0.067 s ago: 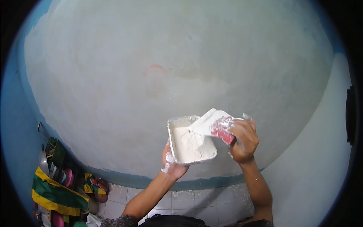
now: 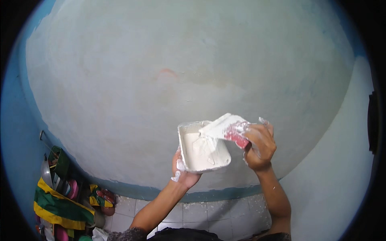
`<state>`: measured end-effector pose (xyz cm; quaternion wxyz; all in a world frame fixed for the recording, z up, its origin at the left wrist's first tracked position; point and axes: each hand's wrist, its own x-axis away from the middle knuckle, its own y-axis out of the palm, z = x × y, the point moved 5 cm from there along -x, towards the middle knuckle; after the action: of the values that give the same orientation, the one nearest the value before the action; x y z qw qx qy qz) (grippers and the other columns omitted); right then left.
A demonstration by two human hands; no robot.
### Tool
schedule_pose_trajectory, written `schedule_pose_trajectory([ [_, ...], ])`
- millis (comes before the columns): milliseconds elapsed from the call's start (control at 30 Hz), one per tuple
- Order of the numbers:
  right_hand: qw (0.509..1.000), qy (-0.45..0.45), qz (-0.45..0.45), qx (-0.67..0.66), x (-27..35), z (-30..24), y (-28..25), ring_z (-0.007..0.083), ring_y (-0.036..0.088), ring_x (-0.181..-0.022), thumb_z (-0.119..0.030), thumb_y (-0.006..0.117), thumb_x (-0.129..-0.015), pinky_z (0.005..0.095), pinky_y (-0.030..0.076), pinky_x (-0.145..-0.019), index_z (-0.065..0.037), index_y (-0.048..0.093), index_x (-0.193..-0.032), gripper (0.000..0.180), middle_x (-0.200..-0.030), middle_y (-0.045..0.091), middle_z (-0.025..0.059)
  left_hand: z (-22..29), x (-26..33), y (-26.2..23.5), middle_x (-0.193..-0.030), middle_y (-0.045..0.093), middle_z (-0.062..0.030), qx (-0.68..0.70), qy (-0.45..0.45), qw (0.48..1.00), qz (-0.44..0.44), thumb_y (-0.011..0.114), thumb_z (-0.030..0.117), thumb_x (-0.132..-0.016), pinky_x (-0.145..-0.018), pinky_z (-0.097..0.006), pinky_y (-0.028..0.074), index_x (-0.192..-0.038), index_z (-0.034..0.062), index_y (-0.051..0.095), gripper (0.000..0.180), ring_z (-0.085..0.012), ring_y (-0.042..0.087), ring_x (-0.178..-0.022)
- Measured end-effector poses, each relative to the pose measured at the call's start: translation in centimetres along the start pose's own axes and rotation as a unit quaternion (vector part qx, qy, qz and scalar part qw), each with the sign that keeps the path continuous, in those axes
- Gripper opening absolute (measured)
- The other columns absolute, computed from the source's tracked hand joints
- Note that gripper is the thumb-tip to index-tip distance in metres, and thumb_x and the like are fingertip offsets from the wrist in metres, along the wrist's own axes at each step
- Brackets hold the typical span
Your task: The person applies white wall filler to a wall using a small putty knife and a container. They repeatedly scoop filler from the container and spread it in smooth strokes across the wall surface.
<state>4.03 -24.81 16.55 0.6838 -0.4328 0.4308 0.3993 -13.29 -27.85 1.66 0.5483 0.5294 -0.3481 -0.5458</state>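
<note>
My left hand [image 2: 185, 175] holds up a squarish white tub [image 2: 227, 161] from below and its left side. Inside lies thick off-white filler paste [image 2: 196, 150], its surface ridged toward the right. My right hand [image 2: 259, 145] is closed round the red handle of a wide putty knife [image 2: 225, 126]. The blade is coated in white, and its lower left edge hangs over the tub's opening, where paste trails beneath it. White smears cover the fingers of my right hand and the left wrist. Most of my left fingers are hidden behind the tub.
Ahead stands a wall [image 2: 120, 92] coated pale grey, with a blue border and a faint reddish arc. At the lower left are a green basket [image 2: 59, 161], a green-and-yellow cloth [image 2: 60, 203] and assorted household goods. Paste specks dot the tiled floor [image 2: 195, 211].
The putty knife and tub have shifted up very slightly. My grip on both is the same.
</note>
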Motion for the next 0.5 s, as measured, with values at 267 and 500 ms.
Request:
schedule_pose_trajectory([
  [267,0.993,-0.093,-0.011,0.076,-6.0,-0.9,1.0,0.0252,0.062,-0.081,0.005,0.061,-0.064,0.0448,0.043,-0.086,-0.005,0.067,-0.093,0.032,-0.087,0.067,0.007,1.1,-1.4,2.1,-0.141,0.052,-0.0096,-0.003,-0.03,0.999,-0.027,0.028,0.04,-0.102,-0.11,-0.052,0.039,-0.14,0.0119,0.047,0.051,-0.0302,0.052,-0.128],
  [500,0.992,-0.07,-0.054,0.091,-11.4,2.2,5.9,0.0288,0.061,-0.075,0.007,0.062,-0.068,0.0405,0.048,-0.071,-0.006,0.067,-0.099,0.034,-0.082,0.068,0.0089,1.8,-2.4,2.7,-0.138,0.054,-0.0094,0.02,-0.042,0.999,-0.026,0.03,0.04,-0.102,-0.109,-0.051,0.039,-0.139,0.0115,0.048,0.05,-0.0303,0.053,-0.126],
])
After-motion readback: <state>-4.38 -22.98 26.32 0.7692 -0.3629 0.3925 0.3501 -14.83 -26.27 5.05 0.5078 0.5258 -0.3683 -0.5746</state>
